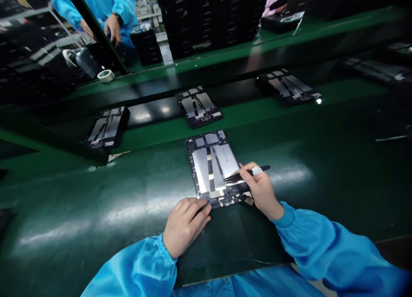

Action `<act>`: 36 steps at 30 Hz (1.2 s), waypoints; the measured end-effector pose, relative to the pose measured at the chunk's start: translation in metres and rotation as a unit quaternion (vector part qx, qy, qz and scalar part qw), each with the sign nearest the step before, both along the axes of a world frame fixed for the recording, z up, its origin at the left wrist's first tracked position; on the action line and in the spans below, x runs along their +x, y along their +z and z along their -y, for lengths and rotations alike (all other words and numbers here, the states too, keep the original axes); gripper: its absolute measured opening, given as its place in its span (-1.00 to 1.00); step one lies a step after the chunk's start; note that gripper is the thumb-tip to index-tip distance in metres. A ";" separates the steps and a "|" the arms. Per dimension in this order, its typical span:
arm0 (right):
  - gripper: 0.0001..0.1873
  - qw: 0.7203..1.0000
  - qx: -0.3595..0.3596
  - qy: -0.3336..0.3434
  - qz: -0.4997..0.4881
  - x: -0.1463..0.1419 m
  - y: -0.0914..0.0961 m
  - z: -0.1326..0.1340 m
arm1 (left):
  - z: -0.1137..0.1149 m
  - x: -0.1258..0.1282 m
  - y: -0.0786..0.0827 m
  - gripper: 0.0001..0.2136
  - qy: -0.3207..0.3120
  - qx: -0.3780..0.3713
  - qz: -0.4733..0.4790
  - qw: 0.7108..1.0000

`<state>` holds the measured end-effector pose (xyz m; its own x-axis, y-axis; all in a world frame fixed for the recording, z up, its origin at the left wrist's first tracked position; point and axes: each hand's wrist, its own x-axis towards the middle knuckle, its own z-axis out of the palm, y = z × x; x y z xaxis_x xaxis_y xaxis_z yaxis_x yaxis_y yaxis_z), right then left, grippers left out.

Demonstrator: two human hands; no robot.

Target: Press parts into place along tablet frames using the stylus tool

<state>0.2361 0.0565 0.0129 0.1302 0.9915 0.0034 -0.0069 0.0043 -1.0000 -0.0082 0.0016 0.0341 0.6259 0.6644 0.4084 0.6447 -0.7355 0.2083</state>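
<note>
An opened tablet lies on the green bench in front of me, its silver battery panels, dark flex strip and lower circuit boards exposed. At its lower left corner, my left hand is closed, fingers together and fingertips on the edge. My right hand is closed in a pinch round black tweezers with a white patch near the back end. The tweezers slant leftward across the tablet, and their tips are over the lower middle of the battery area. Whether the tips grip anything is too small to tell.
Beyond the bench edge, more opened tablets lie in a row on the dark belt. A tape roll sits on the far ledge by a green post. Black trays are stacked behind. A co-worker's hand shows at upper left.
</note>
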 end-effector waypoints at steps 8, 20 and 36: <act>-0.60 0.982 0.054 0.172 -0.060 -0.106 -0.007 -0.058 | -0.038 -0.035 0.001 -0.69 0.121 0.059 -0.179 0.975; -0.56 0.989 0.081 -0.093 0.078 -0.054 -0.028 -0.183 | -0.221 -0.110 -0.016 -0.53 0.416 0.026 -0.078 0.906; -0.65 0.986 0.109 -0.005 0.124 -0.018 -0.021 -0.134 | -0.150 -0.018 -0.041 -0.56 0.272 -0.106 0.164 0.942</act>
<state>0.2181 0.1901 -0.0086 0.1081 0.9623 0.2494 0.2394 0.2183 -0.9461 -0.0266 0.1512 -0.0070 0.0323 0.9390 0.3423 0.7900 -0.2338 0.5668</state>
